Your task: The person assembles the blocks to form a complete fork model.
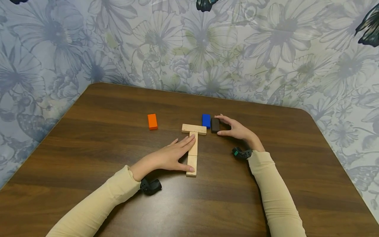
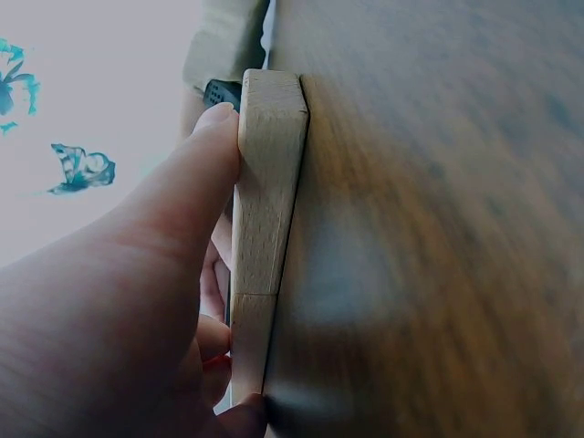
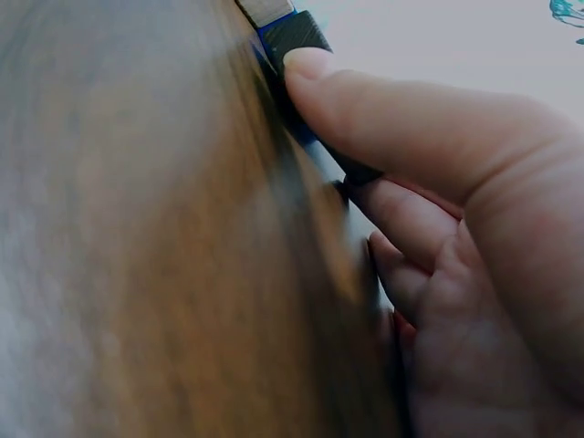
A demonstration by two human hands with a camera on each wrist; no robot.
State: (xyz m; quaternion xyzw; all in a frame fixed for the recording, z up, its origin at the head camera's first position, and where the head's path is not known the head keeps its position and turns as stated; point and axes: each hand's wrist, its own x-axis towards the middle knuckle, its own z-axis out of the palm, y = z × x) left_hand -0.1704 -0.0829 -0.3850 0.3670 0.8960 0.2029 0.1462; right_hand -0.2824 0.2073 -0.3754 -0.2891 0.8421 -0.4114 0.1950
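Two plain wooden blocks lie end to end on the table, the farther one meeting a third wooden block set crosswise, so they form a T. Over the stem rests my left hand, fingers extended; its thumb touches the nearer block and its fingertips the farther. A black block stands beside a blue block, close to the T's right end. My right hand pinches the black block between thumb and fingers at its near and far ends.
An orange block lies apart, left of the T. Brown wood-grain table spreads around everything, and its far edge runs along a flower-patterned wall. Each wrist wears a small black camera, such as the left wrist camera.
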